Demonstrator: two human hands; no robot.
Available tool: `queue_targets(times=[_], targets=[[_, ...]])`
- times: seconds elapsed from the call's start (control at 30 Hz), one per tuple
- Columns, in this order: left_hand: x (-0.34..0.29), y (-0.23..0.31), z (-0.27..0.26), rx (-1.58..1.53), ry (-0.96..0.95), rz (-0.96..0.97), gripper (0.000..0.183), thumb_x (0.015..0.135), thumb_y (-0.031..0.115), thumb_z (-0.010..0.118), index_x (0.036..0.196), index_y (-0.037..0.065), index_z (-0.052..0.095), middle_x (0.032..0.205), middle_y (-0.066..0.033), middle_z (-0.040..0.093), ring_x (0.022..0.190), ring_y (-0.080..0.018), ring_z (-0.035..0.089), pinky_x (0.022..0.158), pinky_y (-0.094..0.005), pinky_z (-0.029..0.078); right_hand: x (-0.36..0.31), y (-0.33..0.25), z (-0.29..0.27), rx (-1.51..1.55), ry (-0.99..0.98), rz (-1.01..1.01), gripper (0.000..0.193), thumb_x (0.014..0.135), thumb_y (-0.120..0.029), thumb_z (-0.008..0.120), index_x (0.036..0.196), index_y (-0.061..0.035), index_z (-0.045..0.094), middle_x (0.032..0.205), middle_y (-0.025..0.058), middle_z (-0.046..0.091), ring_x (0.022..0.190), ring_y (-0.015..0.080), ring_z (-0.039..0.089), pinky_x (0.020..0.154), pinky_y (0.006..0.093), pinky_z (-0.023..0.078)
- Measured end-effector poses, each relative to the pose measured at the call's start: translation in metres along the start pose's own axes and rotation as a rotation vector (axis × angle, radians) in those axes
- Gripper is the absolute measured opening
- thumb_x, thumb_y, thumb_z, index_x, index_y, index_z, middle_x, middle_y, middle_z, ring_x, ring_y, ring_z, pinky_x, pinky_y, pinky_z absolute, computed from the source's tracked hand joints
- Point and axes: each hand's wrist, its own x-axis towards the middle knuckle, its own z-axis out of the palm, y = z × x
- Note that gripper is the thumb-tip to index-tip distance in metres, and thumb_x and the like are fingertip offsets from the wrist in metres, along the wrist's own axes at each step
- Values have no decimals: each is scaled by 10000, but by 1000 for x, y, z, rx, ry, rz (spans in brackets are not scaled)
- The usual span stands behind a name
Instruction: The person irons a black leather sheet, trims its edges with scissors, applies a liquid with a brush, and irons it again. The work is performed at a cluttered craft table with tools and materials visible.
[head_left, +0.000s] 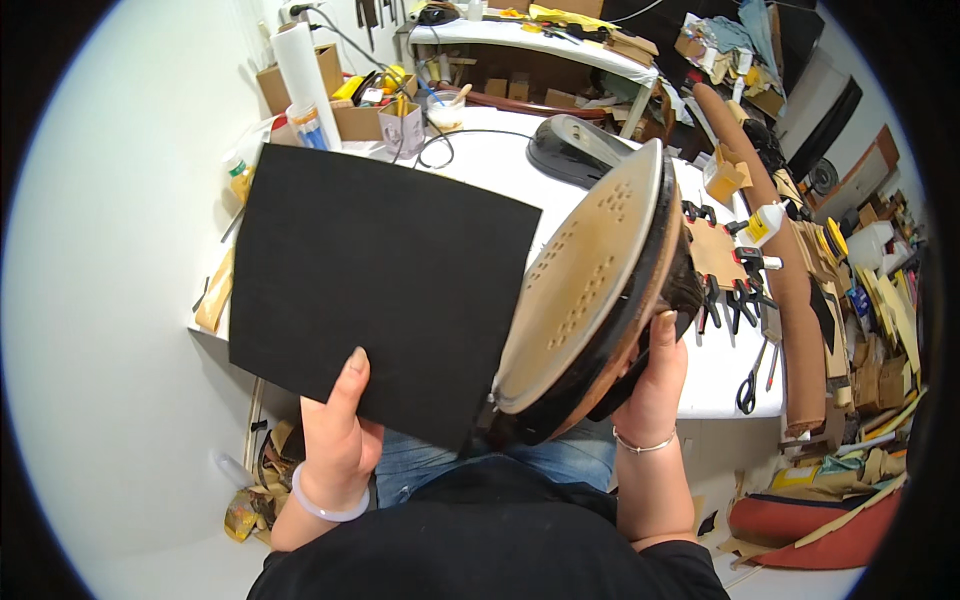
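My left hand [338, 440] grips a flat black rectangular sheet [380, 290] by its lower edge, thumb on the face and fingers behind. The sheet is held up in front of me; its material I cannot tell. In my right hand [655, 385] is a steam iron [575, 290], its fingers wrapped round the handle and partly hidden. The iron is tipped on its side, its tan, hole-dotted soleplate turned left towards the sheet. The iron's edge overlaps the sheet's right edge in view; whether they touch I cannot tell.
A black-and-grey iron base [575, 150] sits on the white table [480, 135]. Clamps grip a tan panel [712, 255] at the right, near a glue bottle [765, 222], scissors [750, 385] and a long brown roll [790, 300]. A paper roll [300, 75] stands at the back left.
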Motion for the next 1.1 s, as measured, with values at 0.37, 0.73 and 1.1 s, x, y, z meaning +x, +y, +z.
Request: queue_targets(times=[0.37, 0.73, 1.1], targets=[[6, -14, -13, 255, -62, 297, 469, 953, 24, 627, 1398, 44, 481, 1319, -87, 585, 1194, -199, 588, 1048, -356, 473, -17, -1, 13, -24, -33, -30, 433, 913, -448, 732, 891, -70, 521, 642, 27, 525, 503, 127, 497, 469, 269, 430], [5, -10, 7, 35, 1, 34, 496, 981, 71, 605, 1448, 70, 436, 1371, -94, 562, 1236, -234, 575, 1066, -392, 474, -15, 10, 5, -1, -47, 33, 418, 928, -425, 721, 914, -56, 524, 663, 25, 520, 526, 131, 504, 488, 278, 439], [5, 28, -45, 1048, 27, 590, 250, 1007, 88, 609, 1216, -44, 646, 1208, -147, 680, 1060, -229, 677, 966, -370, 533, -6, 17, -29, -84, 75, -12, 333, 994, -327, 643, 836, -53, 539, 668, 16, 505, 556, 132, 489, 519, 286, 422]])
